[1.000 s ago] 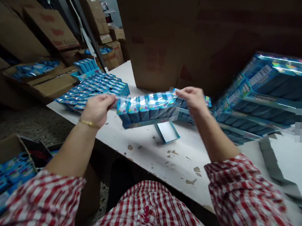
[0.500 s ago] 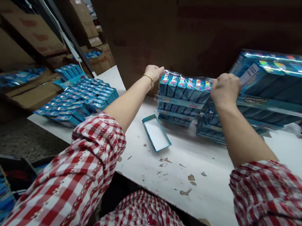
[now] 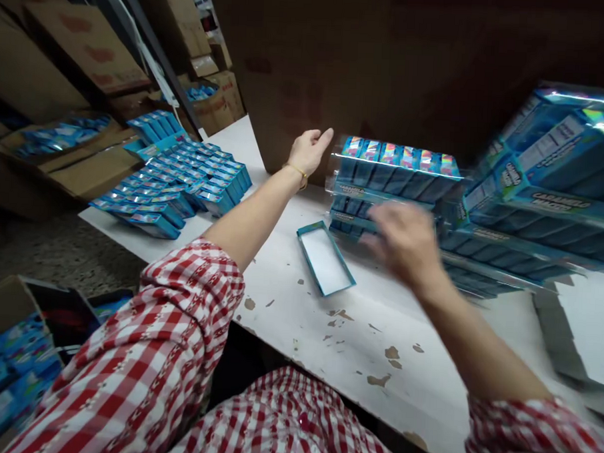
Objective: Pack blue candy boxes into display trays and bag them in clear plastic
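My left hand (image 3: 309,152) is off the left end of a stack of film-wrapped trays of small blue boxes (image 3: 394,170). Its fingers are partly apart and hold nothing. My right hand (image 3: 404,244) hangs in front of that stack, blurred by motion, thumb and fingers apart, and I see nothing in it. It hides part of the lower trays. Below the stack, a shallow blue tray (image 3: 325,259) with a white inside lies on the white table (image 3: 336,361), apart from both hands.
More wrapped packs (image 3: 558,197) are stacked at the right. Rows of small blue boxes (image 3: 179,174) cover the table's left end. Cartons of blue packets (image 3: 60,139) stand beyond it, and another open carton (image 3: 21,354) sits lower left. A large brown cardboard wall (image 3: 389,70) rises behind.
Both hands have let go of the clear film on the top tray. My right hand has moved down and left; my left hand has opened beside the stack. The view has shifted slightly.
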